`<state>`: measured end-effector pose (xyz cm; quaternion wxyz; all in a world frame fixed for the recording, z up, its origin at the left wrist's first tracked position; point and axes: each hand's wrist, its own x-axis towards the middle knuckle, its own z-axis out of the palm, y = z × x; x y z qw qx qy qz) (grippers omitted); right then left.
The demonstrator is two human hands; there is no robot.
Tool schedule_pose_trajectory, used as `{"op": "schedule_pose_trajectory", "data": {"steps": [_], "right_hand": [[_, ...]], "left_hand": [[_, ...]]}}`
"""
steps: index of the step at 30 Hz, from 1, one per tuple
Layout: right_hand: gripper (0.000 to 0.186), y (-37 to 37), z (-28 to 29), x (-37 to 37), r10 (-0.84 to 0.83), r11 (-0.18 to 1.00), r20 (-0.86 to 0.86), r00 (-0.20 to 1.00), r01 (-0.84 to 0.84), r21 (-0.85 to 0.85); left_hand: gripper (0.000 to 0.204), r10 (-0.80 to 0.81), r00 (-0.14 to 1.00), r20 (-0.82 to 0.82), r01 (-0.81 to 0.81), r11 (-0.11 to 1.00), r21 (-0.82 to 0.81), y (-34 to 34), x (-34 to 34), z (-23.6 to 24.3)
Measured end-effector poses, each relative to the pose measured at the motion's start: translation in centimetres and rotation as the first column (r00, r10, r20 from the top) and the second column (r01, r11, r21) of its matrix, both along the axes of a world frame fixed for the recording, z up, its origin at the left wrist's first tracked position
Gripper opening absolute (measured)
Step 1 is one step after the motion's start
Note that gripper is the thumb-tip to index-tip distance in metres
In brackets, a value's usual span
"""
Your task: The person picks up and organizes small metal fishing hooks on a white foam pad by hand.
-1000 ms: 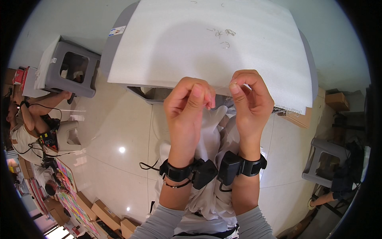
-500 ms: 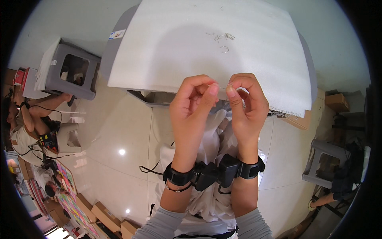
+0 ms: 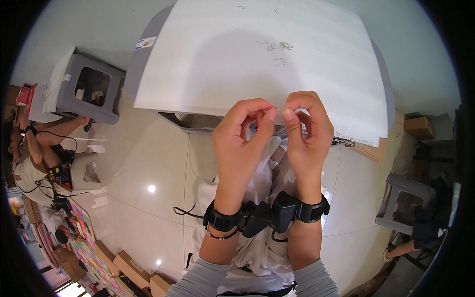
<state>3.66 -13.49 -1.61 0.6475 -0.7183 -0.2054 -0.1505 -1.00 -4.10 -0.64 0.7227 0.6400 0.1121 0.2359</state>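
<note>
My left hand (image 3: pixel 239 132) and my right hand (image 3: pixel 310 133) are raised close together over the near edge of a white-covered table. Thumb and forefinger of each are pinched, the fingertips almost meeting. Whatever lies in the pinches is too small and thin to make out. Beyond them, on the white foam sheet (image 3: pixel 173 74), lies a small tangled heap of thin, curved, wire-like pieces (image 3: pixel 285 46). A smaller cluster (image 3: pixel 271 48) sits just left of it, and a loose curved pair (image 3: pixel 280 62) rests nearer to me. Two single bits are near the far edge.
A grey stool (image 3: pixel 91 89) lies at the left, near a seated person (image 3: pixel 47 153). Another grey stool (image 3: pixel 403 203) stands at the right, below a cardboard box (image 3: pixel 418 127). More cardboard boxes (image 3: pixel 132 269) line the lower left. My wrists wear black straps with boxy devices.
My left hand has shifted slightly right, bringing its pinched fingertips closer to those of my right hand. The right hand and the pieces on the sheet stay about where they were.
</note>
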Motion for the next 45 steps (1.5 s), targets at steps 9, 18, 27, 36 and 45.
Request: {"op": "schedule_pose_trajectory", "data": {"steps": [9, 18, 27, 36, 45], "right_hand": [[0.006, 0.16, 0.09, -0.05, 0.019, 1.000, -0.047, 0.999, -0.019, 0.004], [0.006, 0.30, 0.38, -0.09, 0.032, 0.998, -0.052, 0.998, -0.034, -0.055], [0.007, 0.36, 0.06, 0.16, -0.012, 0.994, 0.051, 0.999, 0.017, -0.107], [0.007, 0.35, 0.06, 0.14, 0.003, 0.996, 0.043, 0.999, 0.001, -0.092], [0.006, 0.33, 0.03, 0.15, 0.041, 0.999, -0.017, 0.999, -0.041, -0.015]], "left_hand": [[0.008, 0.090, 0.994, 0.063, -0.102, 0.969, 0.226, 0.24, 0.34, -0.95], [0.009, 0.178, 0.983, 0.044, -0.183, 0.955, 0.232, 0.29, 0.36, -1.00], [0.008, 0.188, 0.982, 0.014, -0.179, 0.907, 0.381, 0.24, 0.19, -0.81], [0.010, 0.187, 0.981, 0.054, -0.188, 0.835, 0.517, 0.42, 0.33, -0.63], [0.010, 0.210, 0.974, 0.084, -0.223, 0.831, 0.509, 0.34, 0.30, -0.68]]}}
